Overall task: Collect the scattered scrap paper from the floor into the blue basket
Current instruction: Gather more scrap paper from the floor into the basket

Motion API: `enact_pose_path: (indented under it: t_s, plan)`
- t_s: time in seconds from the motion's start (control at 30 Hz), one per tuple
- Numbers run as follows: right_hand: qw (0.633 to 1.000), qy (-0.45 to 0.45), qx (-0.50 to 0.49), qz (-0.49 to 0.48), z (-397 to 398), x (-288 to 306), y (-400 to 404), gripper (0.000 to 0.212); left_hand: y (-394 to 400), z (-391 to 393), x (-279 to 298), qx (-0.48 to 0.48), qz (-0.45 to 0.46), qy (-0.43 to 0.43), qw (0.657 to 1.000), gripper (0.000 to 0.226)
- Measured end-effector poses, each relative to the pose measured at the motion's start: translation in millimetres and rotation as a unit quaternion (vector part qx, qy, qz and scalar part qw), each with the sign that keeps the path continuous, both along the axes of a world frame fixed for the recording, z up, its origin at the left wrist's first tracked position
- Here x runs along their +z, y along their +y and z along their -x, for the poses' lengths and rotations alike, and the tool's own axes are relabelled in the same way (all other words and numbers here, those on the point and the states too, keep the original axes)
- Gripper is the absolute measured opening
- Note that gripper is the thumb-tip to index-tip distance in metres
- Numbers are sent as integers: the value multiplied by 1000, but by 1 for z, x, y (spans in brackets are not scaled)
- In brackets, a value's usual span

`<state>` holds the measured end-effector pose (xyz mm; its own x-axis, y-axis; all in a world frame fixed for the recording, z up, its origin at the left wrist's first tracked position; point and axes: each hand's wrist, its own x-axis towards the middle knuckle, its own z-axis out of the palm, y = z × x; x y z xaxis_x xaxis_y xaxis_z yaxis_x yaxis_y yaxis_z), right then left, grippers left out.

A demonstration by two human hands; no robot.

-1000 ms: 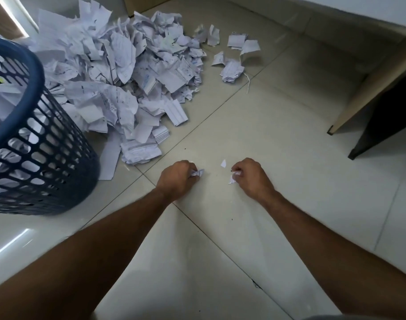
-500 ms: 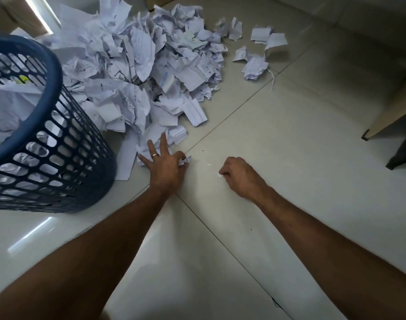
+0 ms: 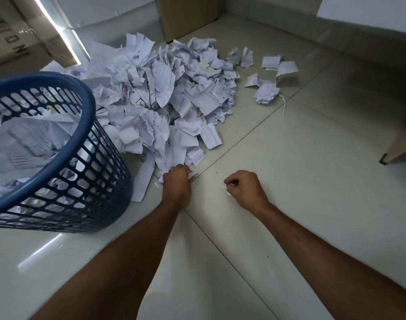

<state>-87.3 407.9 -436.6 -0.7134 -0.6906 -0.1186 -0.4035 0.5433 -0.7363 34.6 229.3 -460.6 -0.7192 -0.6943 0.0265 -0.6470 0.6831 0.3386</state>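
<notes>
White paper scraps sit in both your hands. Your left hand (image 3: 177,181) is curled at the near edge of the pile (image 3: 160,100), its grip closed on crumpled sheets (image 3: 192,175) that poke out just right of the knuckles; a ring shows on one finger. Your right hand (image 3: 244,189) hovers low over the floor (image 3: 289,181), apart from the left, with thumb and fingertips pinching small bits (image 3: 225,187) that stick out on its left side. How tightly those bits are held is hard to see, they are so small.

Left of your left grip, just beside it, stands the basket (image 3: 86,112), blue mesh, tilted in this wide view and already holding a good load of paper. One long strip (image 3: 143,181) lies flat between the basket and your left wrist. Beyond your left grip the pile spreads away and rises against the wall. Farther off, beyond your right grip, a few loose pieces (image 3: 266,92) lie well apart from the pile. A wooden furniture leg (image 3: 398,146) stands to the far right of your right hand.
</notes>
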Motion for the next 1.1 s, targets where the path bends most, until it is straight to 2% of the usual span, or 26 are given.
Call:
enact_pose_path:
  t_s: [0.1,0.17,0.23,0.33,0.47,0.6,0.73,0.87,1.0,1.1]
  plan:
    - [998,-34,-29,33,-3,11,-4,17,-5,-5,1,-6,-60,21,998,4]
    - [995,-69,-48,63,-3,22,-7,15,-3,-7,9,-17,-84,24,996,13]
    - [986,-115,-63,101,-3,36,-9,14,0,-6,20,-27,-95,25,995,20]
    - [974,-147,-68,158,1,65,-17,13,-1,8,52,-70,-83,43,993,15]
    - [936,-235,-75,252,12,119,-39,16,-13,30,133,-127,-71,145,979,30]
    - [891,-310,-39,330,21,182,-73,15,-41,36,234,-157,-4,186,970,29]
    - [865,-343,7,366,9,247,-115,16,-86,16,317,-134,59,149,978,24]
    - [860,-351,77,363,-26,291,-166,15,-123,-37,376,-120,93,133,979,30]
    - [866,-348,143,330,-81,313,-210,13,-149,-114,395,-91,87,77,989,31]
    - [883,-328,162,295,-126,303,-234,11,-164,-165,379,-31,70,15,997,18]
